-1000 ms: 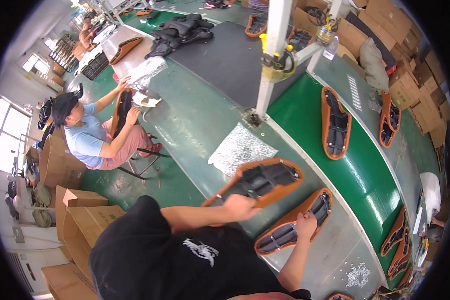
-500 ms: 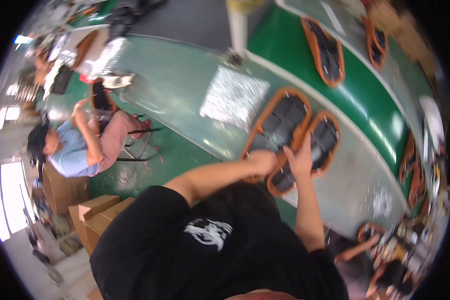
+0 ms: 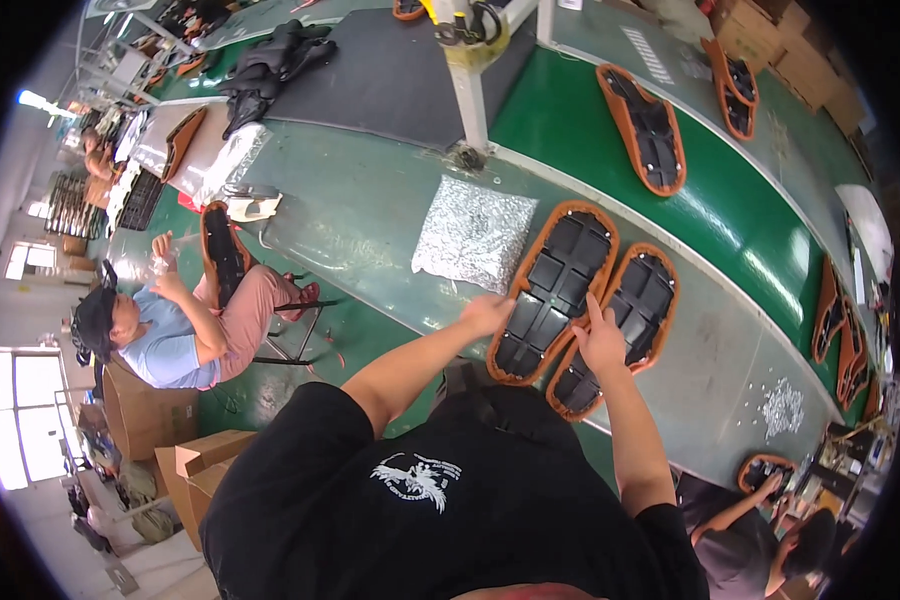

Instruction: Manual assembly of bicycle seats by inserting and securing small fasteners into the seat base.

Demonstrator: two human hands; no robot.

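Observation:
In front of me lies an oblong orange-rimmed panel [image 3: 555,290], its black plastic back turned up, with small pale fastener-like dots in it. My left hand [image 3: 488,314] grips its left rim with curled fingers. My right hand [image 3: 602,338] holds the opposite rim, a finger stretched along the edge and the other fingers partly hidden. A second orange-rimmed panel [image 3: 642,300] of the same kind lies close on the right, partly behind my right hand. Beyond the first panel's left side is a clear plastic bag [image 3: 475,232] full of small silvery pieces.
A green conveyor belt [image 3: 740,200] runs past the bench [image 3: 370,200], carrying another panel [image 3: 642,130]. A white post [image 3: 467,100] rises beyond the bag. Loose silvery pieces [image 3: 782,408] lie on the right. A seated co-worker [image 3: 175,325] is at left, another [image 3: 740,545] at lower right.
My left hand has moved from the near part of the first panel to its left rim. My right hand has shifted slightly down. The view has steadied.

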